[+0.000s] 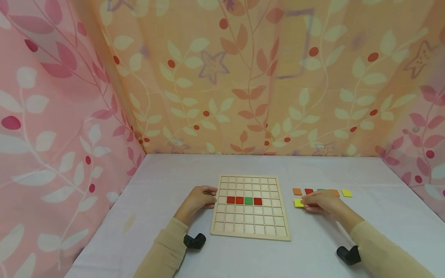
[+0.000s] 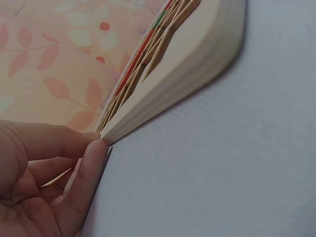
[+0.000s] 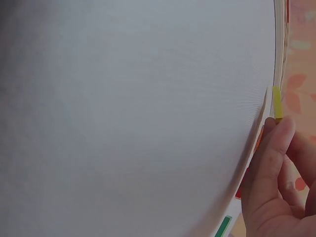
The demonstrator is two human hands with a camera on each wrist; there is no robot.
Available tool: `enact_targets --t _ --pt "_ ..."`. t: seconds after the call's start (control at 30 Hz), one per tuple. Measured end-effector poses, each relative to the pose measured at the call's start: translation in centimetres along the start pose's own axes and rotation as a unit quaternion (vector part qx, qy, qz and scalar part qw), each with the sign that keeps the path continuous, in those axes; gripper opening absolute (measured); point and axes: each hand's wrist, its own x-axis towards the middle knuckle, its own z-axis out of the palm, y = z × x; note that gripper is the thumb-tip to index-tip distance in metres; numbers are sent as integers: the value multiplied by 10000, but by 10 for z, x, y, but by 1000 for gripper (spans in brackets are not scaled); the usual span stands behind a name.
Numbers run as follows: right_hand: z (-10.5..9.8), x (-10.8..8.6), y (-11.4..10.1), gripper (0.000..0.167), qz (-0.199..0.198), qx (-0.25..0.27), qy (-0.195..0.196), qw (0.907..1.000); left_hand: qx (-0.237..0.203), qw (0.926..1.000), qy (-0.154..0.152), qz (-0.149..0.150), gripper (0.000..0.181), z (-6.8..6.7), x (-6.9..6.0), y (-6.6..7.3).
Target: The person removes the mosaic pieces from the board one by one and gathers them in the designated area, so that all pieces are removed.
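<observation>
A square wooden grid board [image 1: 250, 231] lies on the table, with red tiles [image 1: 239, 200] and a green tile [image 1: 248, 200] side by side in one row of its cells. At the board's left edge, my left hand [image 1: 197, 200] holds the rim between thumb and fingertips, as the left wrist view shows closely. To the right of the board, my right hand [image 1: 323, 202] pinches a yellow tile [image 1: 298, 203] by one side. In the right wrist view that yellow tile [image 3: 277, 102] sticks out past the thumb and finger, just above the table.
Beyond my right hand is a row of loose tiles: an orange tile [image 1: 297, 191], a red tile [image 1: 309, 191], a partly covered green tile [image 1: 322, 190], another orange tile [image 1: 334, 192] and a yellow tile [image 1: 346, 193]. Patterned cloth [image 1: 243, 96] hangs behind the white-covered table [image 1: 174, 170].
</observation>
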Motion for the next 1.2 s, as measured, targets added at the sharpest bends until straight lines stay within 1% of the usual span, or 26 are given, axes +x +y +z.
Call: enact_targets --t 0.13,0.2,0.3,0.43,0.53,0.67,0.77,0.83,1.0,1.07,1.2 --pt "-1 1 0 27 142 -2 85 9999 25 10000 -50 81 40 -2 -1 1" --pt "-2 1 0 28 163 -43 79 9998 56 9998 -111 144 38 -3 -3 2" --pt "-2 0 0 28 213 -60 120 9997 96 9997 -132 162 37 -3 -4 3" --pt "-3 -1 -1 27 228 -93 99 9996 98 9999 -17 -15 38 -1 -2 3" --pt "-3 -1 -2 26 274 -158 124 9994 144 9999 28 -30 39 0 0 2" --pt "-4 0 -3 26 357 -376 272 9983 175 9998 45 -15 40 0 0 1" --pt "-4 1 -4 26 331 -489 296 9978 160 9998 60 -50 41 0 -1 2" --pt "-5 0 -5 25 271 -573 328 9975 161 9998 49 -45 41 0 -1 2" --pt "-5 -5 -16 25 -91 -864 492 9950 143 9999 48 -39 41 -1 -1 2" --pt "-2 -7 -22 26 -299 -907 429 9945 124 9999 41 -51 40 0 -1 1" --pt "12 -10 -31 29 -501 -784 213 9954 144 9999 5 -36 40 0 0 1"
